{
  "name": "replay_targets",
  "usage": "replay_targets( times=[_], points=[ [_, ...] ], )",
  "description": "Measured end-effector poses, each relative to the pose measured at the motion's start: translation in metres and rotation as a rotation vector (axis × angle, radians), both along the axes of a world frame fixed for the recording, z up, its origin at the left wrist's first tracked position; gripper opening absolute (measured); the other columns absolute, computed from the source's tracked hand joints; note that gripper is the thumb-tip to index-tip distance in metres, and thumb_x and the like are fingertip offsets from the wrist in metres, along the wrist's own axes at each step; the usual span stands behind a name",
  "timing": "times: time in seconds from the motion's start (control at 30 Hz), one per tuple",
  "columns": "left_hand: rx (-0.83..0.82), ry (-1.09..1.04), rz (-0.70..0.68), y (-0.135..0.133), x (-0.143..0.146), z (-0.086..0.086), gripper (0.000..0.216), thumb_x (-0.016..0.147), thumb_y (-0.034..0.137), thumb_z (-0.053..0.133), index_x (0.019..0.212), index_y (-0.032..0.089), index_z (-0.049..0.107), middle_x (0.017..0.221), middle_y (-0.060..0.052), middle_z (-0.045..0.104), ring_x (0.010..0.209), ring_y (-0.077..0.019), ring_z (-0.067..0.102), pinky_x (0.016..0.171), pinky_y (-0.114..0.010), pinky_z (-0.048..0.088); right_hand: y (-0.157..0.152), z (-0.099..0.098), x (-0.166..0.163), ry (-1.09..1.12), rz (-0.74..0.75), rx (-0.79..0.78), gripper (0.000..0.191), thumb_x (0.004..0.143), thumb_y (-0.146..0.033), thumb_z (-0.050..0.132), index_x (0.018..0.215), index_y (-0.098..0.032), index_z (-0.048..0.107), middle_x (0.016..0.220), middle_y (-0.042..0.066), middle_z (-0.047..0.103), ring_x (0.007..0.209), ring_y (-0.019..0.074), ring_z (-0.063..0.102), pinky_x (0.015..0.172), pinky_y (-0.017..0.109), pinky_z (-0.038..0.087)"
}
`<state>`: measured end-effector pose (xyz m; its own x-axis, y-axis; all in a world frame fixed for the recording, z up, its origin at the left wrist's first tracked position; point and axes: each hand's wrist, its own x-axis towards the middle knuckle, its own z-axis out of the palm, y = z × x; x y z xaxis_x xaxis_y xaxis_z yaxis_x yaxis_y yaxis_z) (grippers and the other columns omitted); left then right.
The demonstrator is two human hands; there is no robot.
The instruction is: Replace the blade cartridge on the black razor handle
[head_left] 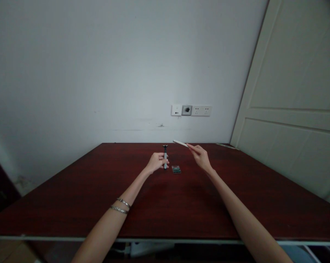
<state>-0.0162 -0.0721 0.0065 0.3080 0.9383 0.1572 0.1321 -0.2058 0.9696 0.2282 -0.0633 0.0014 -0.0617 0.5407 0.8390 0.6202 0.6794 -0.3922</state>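
My left hand [157, 161] is closed around a slim razor-like handle [165, 156], which stands upright with its dark head at the top and its grey shaft showing between my fingers. My right hand [200, 155] pinches one end of a thin white flat piece [180, 143] and holds it tilted above the far part of the table. A small dark rectangular pack [176, 169] lies flat on the dark red table [181, 204] between my hands, closer to the left one. Two bracelets [121, 205] circle my left wrist.
A white wall rises behind the table, with a row of sockets and switches [191, 110] on it. A pale door [293, 109] stands at the right. The table's front edge [165, 240] runs just below my forearms.
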Motion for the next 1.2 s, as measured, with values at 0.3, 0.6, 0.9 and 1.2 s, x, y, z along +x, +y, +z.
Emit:
replay_targets(
  times=[0.3, 0.6, 0.9, 1.2],
  points=[
    [0.006, -0.135, -0.156, 0.003, 0.001, -0.006, 0.034, 0.079, 0.006, 0.048, 0.113, 0.009, 0.048, 0.084, -0.009, 0.063, 0.068, -0.0143, 0.064, 0.061, -0.026, 0.048, -0.019, 0.005, -0.033, 0.031, 0.184, -0.170, 0.042, 0.088, -0.027, 0.039, 0.128, -0.020, 0.048, 0.111, 0.008, 0.061, 0.094, 0.0180, 0.057, 0.085, 0.032, 0.044],
    [0.044, -0.146, -0.136, 0.005, 0.000, -0.008, 0.029, 0.080, 0.011, 0.049, 0.109, 0.012, 0.050, 0.078, -0.004, 0.060, 0.064, -0.0118, 0.062, 0.060, -0.023, 0.046, -0.041, -0.002, -0.046, -0.225, 0.229, -0.186, 0.043, 0.089, -0.022, 0.036, 0.131, -0.023, 0.045, 0.104, 0.009, 0.063, 0.090, 0.0184, 0.058, 0.083, 0.033, 0.045],
    [0.036, -0.134, -0.152, 0.001, 0.001, -0.004, 0.023, 0.079, 0.012, 0.048, 0.102, 0.013, 0.049, 0.075, -0.002, 0.058, 0.061, -0.0110, 0.061, 0.059, -0.024, 0.048, -0.046, -0.003, -0.043, -0.336, 0.040, -0.062, 0.050, 0.087, -0.015, 0.034, 0.137, -0.024, 0.036, 0.078, 0.005, 0.052, 0.063, 0.0141, 0.050, 0.064, 0.024, 0.044],
    [0.051, -0.110, -0.149, 0.002, 0.001, -0.003, 0.022, 0.079, 0.008, 0.045, 0.100, 0.013, 0.049, 0.075, -0.002, 0.057, 0.060, -0.0110, 0.061, 0.058, -0.025, 0.049, -0.039, -0.008, -0.038, -0.369, 0.012, -0.054, 0.052, 0.086, -0.013, 0.035, 0.137, -0.024, 0.036, 0.077, 0.004, 0.050, 0.062, 0.0133, 0.048, 0.061, 0.023, 0.043]
  ],
)
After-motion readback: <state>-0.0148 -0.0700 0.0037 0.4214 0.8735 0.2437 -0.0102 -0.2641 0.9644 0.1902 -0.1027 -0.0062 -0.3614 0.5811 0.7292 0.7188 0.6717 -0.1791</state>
